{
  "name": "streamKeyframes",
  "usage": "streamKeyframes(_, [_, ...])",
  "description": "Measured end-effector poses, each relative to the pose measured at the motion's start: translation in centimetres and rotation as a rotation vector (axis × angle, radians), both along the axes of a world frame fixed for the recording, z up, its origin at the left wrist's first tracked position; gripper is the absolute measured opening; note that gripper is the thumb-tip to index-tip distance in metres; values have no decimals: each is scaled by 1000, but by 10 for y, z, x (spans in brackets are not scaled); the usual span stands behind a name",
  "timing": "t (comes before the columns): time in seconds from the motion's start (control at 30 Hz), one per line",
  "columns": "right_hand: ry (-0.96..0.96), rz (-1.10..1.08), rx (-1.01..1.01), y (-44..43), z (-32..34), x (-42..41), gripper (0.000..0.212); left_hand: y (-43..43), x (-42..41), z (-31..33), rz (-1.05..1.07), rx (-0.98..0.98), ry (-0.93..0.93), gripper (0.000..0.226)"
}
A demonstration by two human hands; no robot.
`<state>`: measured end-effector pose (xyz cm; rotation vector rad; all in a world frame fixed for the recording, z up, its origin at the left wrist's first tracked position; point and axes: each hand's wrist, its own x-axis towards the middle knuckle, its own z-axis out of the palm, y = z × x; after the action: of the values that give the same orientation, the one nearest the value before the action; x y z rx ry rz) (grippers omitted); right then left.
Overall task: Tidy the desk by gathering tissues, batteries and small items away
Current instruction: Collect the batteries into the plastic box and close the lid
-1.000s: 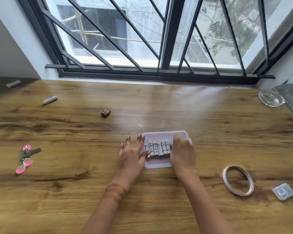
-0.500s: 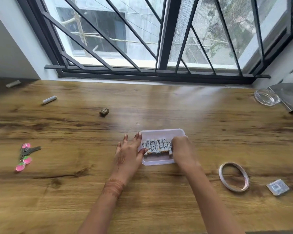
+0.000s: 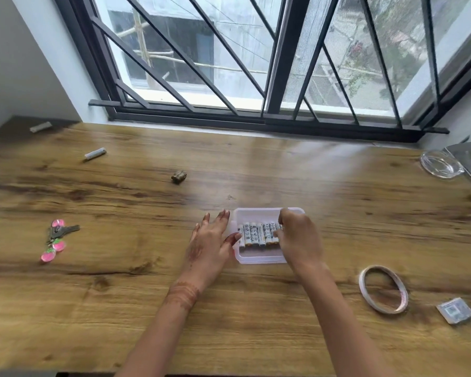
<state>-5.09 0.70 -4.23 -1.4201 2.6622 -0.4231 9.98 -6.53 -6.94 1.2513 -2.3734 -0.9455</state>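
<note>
A clear plastic tray (image 3: 259, 259) sits mid-desk with a row of several white batteries (image 3: 256, 234) lying side by side in it. My left hand (image 3: 210, 246) rests flat on the desk against the tray's left side, fingers spread, thumb touching the leftmost battery. My right hand (image 3: 299, 238) covers the tray's right part, fingers curled down onto the rightmost battery, which it mostly hides. One loose white battery (image 3: 95, 153) lies far left near the window.
On the wooden desk are keys with pink tags (image 3: 56, 238) at the left, a small brown object (image 3: 179, 176), a white stick (image 3: 40, 127) at the far-left corner, a tape ring (image 3: 382, 289), a small packet (image 3: 455, 310) and a glass ashtray (image 3: 441, 168).
Both hands stay at the tray. My right fingers have shifted slightly along the right end of the battery row; the view has tilted a little.
</note>
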Motion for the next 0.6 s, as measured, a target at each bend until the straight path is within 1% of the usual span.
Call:
streamKeyframes(0.13, [14,64,-67,-21,17,39,12,-15,25,0,40,17,38,61])
streamKeyframes(0.27, [-99,135,-211,-61,21,94,15,-50,62,3,69,-11,7,59])
streamKeyframes(0.4, [-201,200,-223,-117,17,139,17,-100,111,8,149,-37,-24,57])
streamKeyframes(0.6, [-231,306,-240,-215,4,196,15,-179,183,7,265,-68,-26,52])
